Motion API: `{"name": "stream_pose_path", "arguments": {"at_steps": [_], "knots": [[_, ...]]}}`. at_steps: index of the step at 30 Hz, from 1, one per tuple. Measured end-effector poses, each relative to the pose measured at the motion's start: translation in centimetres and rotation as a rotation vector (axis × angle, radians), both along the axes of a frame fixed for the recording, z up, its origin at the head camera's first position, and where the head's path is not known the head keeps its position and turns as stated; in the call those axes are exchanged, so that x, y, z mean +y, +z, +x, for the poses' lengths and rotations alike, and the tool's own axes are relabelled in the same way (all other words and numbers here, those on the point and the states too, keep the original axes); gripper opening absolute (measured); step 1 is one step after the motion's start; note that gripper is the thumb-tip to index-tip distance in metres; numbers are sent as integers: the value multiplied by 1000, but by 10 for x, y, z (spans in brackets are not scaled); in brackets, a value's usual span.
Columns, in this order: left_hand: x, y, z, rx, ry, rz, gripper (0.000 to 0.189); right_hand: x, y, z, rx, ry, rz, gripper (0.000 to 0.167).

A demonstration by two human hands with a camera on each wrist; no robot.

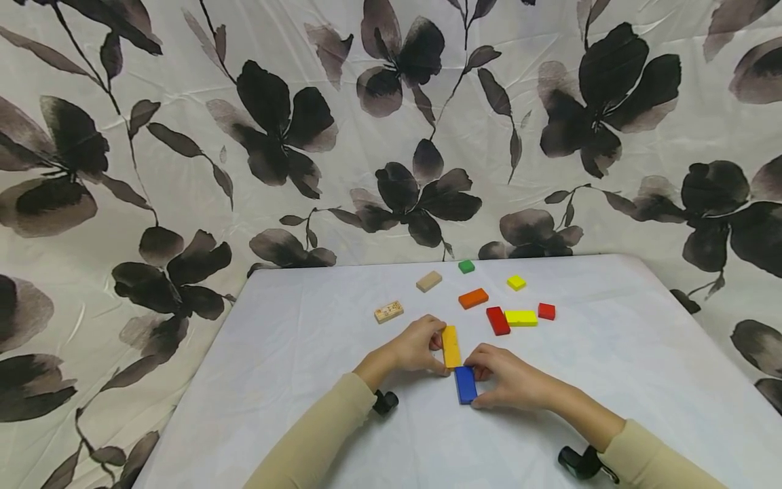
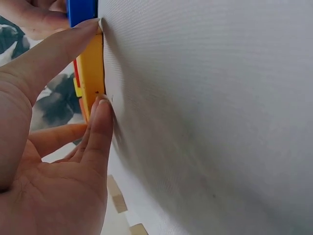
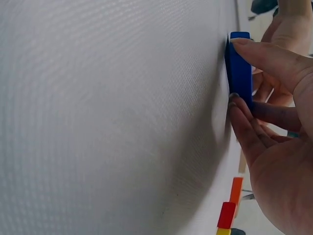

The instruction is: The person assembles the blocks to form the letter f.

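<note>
Along the left side of the amber block, your left hand pinches it, thumb toward its near end and fingers toward its far end. Touching the amber block's near end and set slightly to its right is the blue block, which your right hand grips from the right between thumb and fingers. Both blocks are on the white table. Beyond the amber block and to its right, you have the red block, the yellow block touching it, and the small red block farther right. The orange block, small yellow block and small green block lie farther beyond it. Beyond the amber block to its left are the patterned block and the beige block. Floral cloth hangs behind everything.
</note>
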State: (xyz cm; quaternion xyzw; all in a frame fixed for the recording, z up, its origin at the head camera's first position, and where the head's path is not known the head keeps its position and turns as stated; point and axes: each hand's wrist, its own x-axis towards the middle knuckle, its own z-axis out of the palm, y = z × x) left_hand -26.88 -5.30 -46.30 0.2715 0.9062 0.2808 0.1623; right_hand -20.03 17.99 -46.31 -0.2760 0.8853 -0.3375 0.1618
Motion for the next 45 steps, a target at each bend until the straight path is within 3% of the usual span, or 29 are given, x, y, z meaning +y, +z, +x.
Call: {"name": "stream_pose_path", "arguments": {"at_steps": [20, 25, 36, 45], "knots": [[-2, 0, -3, -68, 28, 26, 93, -7, -1, 0, 30, -23, 40, 57], [-1, -3, -4, -66, 9, 20, 91, -9, -3, 0, 32, -34, 36, 59], [1, -3, -6, -74, -17, 39, 88, -11, -2, 0, -1, -29, -2, 87], [-1, -2, -5, -89, -28, 66, 88, -11, -3, -2, -21, -2, -12, 88]]}}
